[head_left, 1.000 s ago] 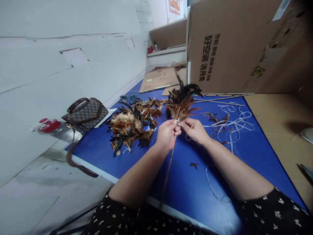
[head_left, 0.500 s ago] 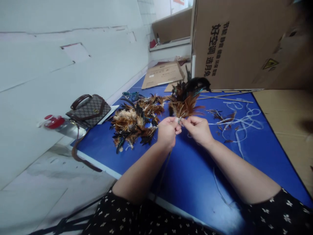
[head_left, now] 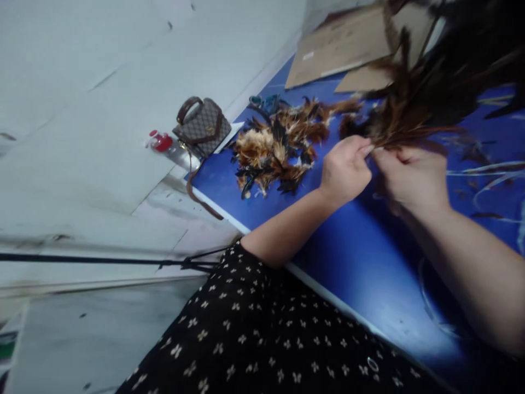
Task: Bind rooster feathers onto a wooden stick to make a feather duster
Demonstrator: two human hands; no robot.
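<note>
Wall (head_left: 123,120): pale, filling upper left.
Table (head_left: 353,257): blue top, light near edge, running diagonally under the work.
Cardboard sheets (head_left: 340,49): lying at the table's far end, well apart from the working spot.
Feather bundle (head_left: 404,117): held above the table, fanned toward upper right, dark upper part blurred. Best handled by the base only, leaving the fan loose and uncrushed.
Feather pile (head_left: 256,148): brown, tan and black, loose on the table, left of the bundle. Better left out of elbow reach.
Handbag (head_left: 205,126): at the table's left edge, strap hanging over.
Right hand (head_left: 414,178): thumb and fingers together at the bundle's base; quill or strand in the pinch, cannot tell. Use small fingertip moves, wrist low, no tugging sideways.
Left hand (head_left: 346,169): thumb and finger clamped on the base, just beside the right. Pinch tight to the quill ends, probably the main guard against slipping or splaying.
Bottle (head_left: 170,149): red cap, just beside the bag.
White strands (head_left: 488,171): right of the right hand; link to fingers not clear. Worth clearing of snags first.
</note>
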